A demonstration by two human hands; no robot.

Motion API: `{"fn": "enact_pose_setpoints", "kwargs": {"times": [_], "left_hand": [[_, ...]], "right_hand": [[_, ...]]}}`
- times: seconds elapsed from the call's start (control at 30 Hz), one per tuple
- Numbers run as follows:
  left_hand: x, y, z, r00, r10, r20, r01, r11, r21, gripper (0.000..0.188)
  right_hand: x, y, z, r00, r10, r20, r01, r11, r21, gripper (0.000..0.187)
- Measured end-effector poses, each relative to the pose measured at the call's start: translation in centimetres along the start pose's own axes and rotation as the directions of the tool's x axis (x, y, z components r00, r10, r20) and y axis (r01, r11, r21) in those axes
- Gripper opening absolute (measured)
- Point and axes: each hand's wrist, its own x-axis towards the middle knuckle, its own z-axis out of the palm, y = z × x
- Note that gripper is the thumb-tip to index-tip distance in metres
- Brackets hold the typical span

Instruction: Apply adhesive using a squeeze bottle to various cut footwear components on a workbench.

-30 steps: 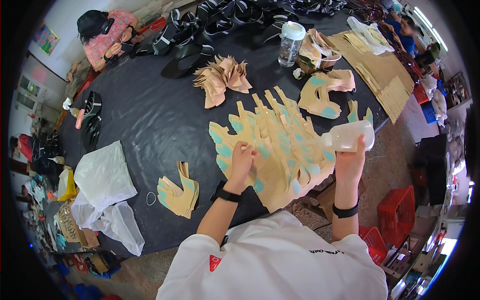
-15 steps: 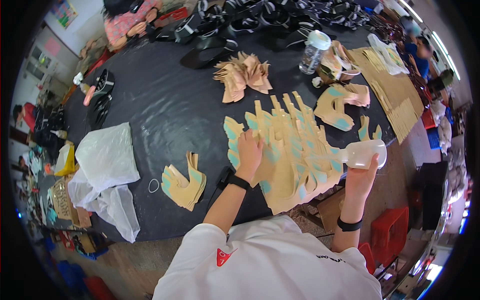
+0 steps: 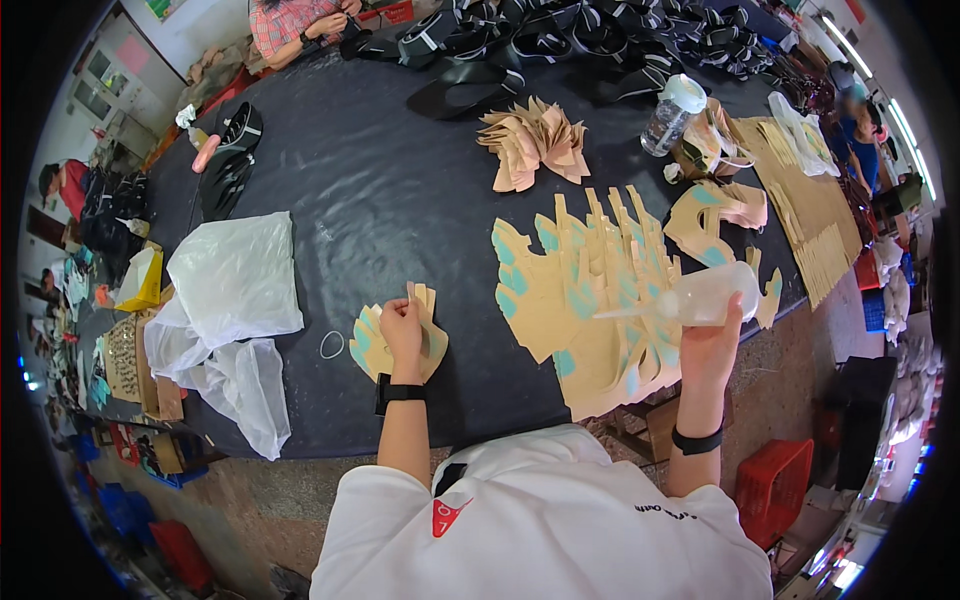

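Observation:
My left hand (image 3: 403, 335) is over a small stack of tan, U-shaped cut pieces (image 3: 433, 345) with teal patches. Its fingertips pinch the upper edge of a tan piece there. In my right hand (image 3: 712, 345) is a translucent squeeze bottle (image 3: 715, 290), tipped on its side. The bottle's thin nozzle points left, over a wide fan of overlapping tan cut pieces (image 3: 535, 325) that also carry teal patches. More such curved pieces (image 3: 690, 220) lie in a pile just beyond the bottle.
Fanned plain tan pieces (image 3: 535, 145) sit farther back on the black table (image 3: 350, 170). Near them stand a clear lidded jar (image 3: 672, 115) and cardboard sheets (image 3: 805, 220). White plastic bags (image 3: 235, 280) lie at left, black strapped shoe parts (image 3: 540, 40) at the back. A co-worker (image 3: 300, 30) sits at the far edge.
My left hand has moved left from the wide fan to the small stack. The bottle stays in my right hand over the fan. The whole view has shifted slightly.

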Motion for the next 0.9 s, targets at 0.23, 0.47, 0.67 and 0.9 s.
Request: {"fn": "enact_pose_setpoints", "kwargs": {"times": [0.23, 0.47, 0.67, 0.9], "left_hand": [[0.9, -2.0, -1.5, 0.962, -0.133, 0.237, 0.209, 0.921, -0.329, 0.016], [-0.7, 0.0, -3.1, 0.824, -0.122, 0.553, 0.504, 0.603, -0.618, 0.011], [-1.2, -0.3, -2.3, 0.846, -0.045, 0.531, 0.492, 0.45, -0.745, 0.002], [-1.3, 0.1, -1.9, 0.873, -0.041, 0.485, 0.428, 0.539, -0.725, 0.003]], "right_hand": [[-1.4, 0.8, -0.3, 0.998, 0.027, 0.061, -0.028, 1.0, 0.007, 0.051], [-2.7, 1.2, 0.4, 0.999, -0.005, 0.047, 0.005, 1.0, -0.001, 0.05], [-3.4, 1.6, 0.5, 0.995, -0.022, 0.102, 0.027, 0.999, -0.044, 0.049], [-3.9, 2.1, 0.8, 0.996, -0.025, 0.087, 0.029, 0.998, -0.05, 0.047]]}}
